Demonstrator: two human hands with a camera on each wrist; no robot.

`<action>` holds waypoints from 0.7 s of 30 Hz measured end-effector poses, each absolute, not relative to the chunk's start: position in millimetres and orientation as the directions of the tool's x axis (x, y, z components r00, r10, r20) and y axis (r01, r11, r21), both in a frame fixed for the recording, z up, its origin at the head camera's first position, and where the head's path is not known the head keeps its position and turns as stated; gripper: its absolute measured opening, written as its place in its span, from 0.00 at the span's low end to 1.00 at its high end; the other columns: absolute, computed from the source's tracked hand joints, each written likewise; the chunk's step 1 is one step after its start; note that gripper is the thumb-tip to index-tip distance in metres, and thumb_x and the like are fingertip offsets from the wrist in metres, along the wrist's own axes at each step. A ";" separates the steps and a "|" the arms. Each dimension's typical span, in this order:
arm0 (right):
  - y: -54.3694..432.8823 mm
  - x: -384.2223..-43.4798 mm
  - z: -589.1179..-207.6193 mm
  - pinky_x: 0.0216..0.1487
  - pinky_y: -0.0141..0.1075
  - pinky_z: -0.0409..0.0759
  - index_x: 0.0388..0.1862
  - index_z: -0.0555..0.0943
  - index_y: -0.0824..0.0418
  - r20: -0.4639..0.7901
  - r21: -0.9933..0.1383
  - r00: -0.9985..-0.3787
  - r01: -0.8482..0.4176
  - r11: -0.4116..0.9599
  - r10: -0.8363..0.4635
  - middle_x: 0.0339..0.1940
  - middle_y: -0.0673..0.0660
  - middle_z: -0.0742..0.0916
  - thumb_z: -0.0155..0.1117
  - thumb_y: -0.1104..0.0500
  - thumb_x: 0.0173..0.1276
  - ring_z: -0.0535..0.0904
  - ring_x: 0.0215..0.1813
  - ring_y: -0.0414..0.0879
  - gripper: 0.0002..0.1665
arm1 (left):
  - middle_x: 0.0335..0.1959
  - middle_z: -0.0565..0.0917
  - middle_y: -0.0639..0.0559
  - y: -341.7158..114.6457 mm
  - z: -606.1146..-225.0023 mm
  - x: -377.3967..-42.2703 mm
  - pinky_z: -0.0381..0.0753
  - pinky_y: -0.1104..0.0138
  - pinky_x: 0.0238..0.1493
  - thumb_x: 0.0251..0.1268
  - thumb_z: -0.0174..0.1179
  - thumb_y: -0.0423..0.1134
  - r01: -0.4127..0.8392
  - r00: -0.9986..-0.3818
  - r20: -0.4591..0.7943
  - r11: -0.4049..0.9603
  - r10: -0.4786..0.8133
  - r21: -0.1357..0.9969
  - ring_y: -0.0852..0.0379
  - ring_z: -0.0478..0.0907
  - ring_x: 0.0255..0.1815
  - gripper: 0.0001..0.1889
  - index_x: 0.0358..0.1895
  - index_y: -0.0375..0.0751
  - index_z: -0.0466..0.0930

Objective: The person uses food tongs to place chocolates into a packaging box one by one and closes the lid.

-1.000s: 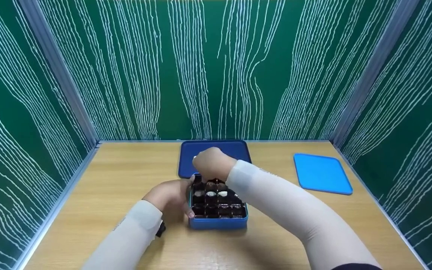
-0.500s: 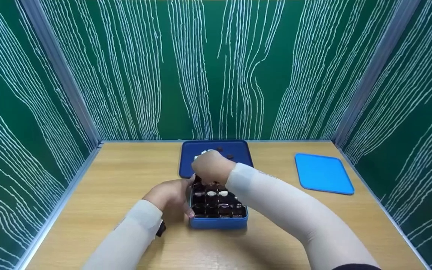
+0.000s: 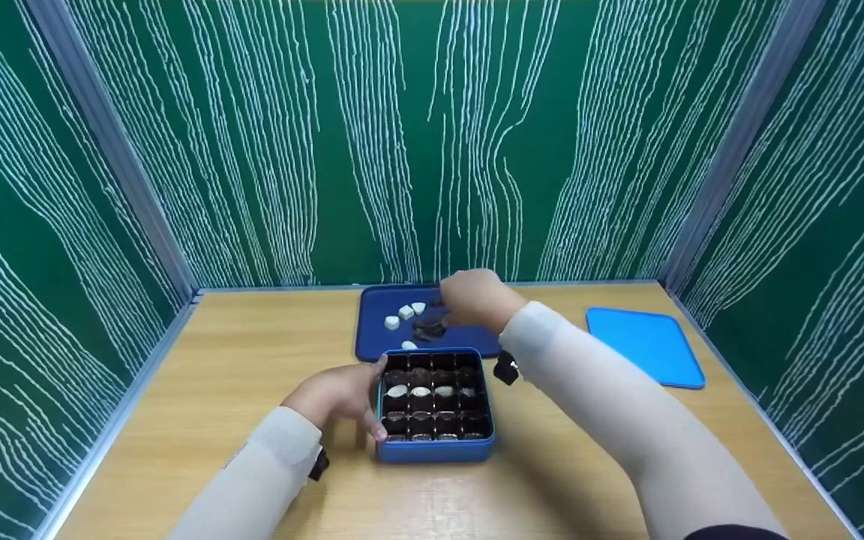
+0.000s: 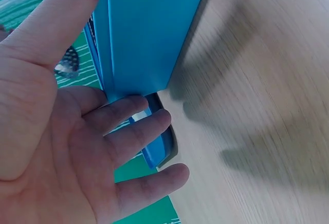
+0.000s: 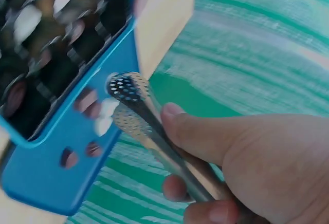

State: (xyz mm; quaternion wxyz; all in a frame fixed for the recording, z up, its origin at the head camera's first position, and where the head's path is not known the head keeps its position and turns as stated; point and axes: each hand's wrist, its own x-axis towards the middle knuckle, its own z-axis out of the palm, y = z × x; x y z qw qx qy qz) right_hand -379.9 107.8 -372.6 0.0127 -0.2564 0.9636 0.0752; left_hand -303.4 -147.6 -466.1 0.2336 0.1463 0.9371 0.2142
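A blue box (image 3: 436, 451) with a dark compartmented insert stands mid-table, with brown and white chocolates in its compartments. My left hand (image 3: 338, 394) holds its left side, the thumb at the near corner and a finger at the far corner. In the left wrist view the other fingers are spread beside the box (image 4: 149, 29). Behind it, my right hand (image 3: 477, 298) grips metal tongs (image 5: 164, 142) with perforated tips. Those tips are close together over the dark blue tray (image 3: 370, 341), near white (image 3: 391, 322) and brown chocolates (image 5: 68, 158).
A flat light blue tray or lid (image 3: 646, 345) lies at the right of the wooden table (image 3: 267, 322). Green walls (image 3: 252, 150) with white wavy lines enclose the back and sides. Small black devices (image 3: 507, 367) sit under the wrists.
My right hand has moved from over the box to the right and back, over the tray. White chocolates on the tray and the box's far compartments now show. The left hand stays at the box.
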 end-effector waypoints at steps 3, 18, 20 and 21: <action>112.3 -391.2 -386.2 0.47 0.52 0.96 0.38 0.86 0.60 -0.041 0.136 -0.877 -0.480 0.866 -0.480 0.36 0.56 0.92 0.80 0.45 0.76 0.76 0.31 0.46 0.20 | 0.94 0.60 0.39 -148.3 -467.7 -303.4 0.59 0.42 0.95 0.44 0.93 0.50 0.172 -0.846 -0.379 0.864 0.375 0.473 0.36 0.59 0.94 0.81 0.97 0.50 0.41; 95.3 -431.7 -431.0 0.56 0.49 0.96 0.54 0.91 0.59 -0.141 0.118 -0.895 -0.439 0.891 -0.423 0.47 0.56 0.94 0.76 0.44 0.81 0.87 0.42 0.48 0.20 | 0.95 0.58 0.42 -149.6 -468.9 -302.9 0.58 0.42 0.95 0.42 0.93 0.51 0.147 -0.850 -0.384 0.862 0.361 0.486 0.37 0.59 0.94 0.81 0.97 0.53 0.41; 92.1 -433.6 -432.6 0.54 0.49 0.96 0.53 0.90 0.59 -0.155 0.123 -0.895 -0.437 0.891 -0.418 0.46 0.56 0.94 0.75 0.45 0.82 0.85 0.41 0.48 0.18 | 0.95 0.59 0.41 -150.5 -468.4 -303.4 0.60 0.42 0.95 0.43 0.94 0.51 0.148 -0.850 -0.383 0.862 0.362 0.485 0.37 0.60 0.94 0.81 0.97 0.53 0.41; 90.9 -434.0 -433.0 0.54 0.49 0.95 0.52 0.90 0.58 -0.155 0.127 -0.896 -0.435 0.891 -0.416 0.45 0.55 0.93 0.75 0.45 0.82 0.85 0.40 0.48 0.18 | 0.94 0.60 0.40 -150.8 -468.0 -303.9 0.60 0.42 0.95 0.43 0.93 0.51 0.152 -0.850 -0.381 0.862 0.364 0.484 0.37 0.60 0.94 0.81 0.97 0.52 0.41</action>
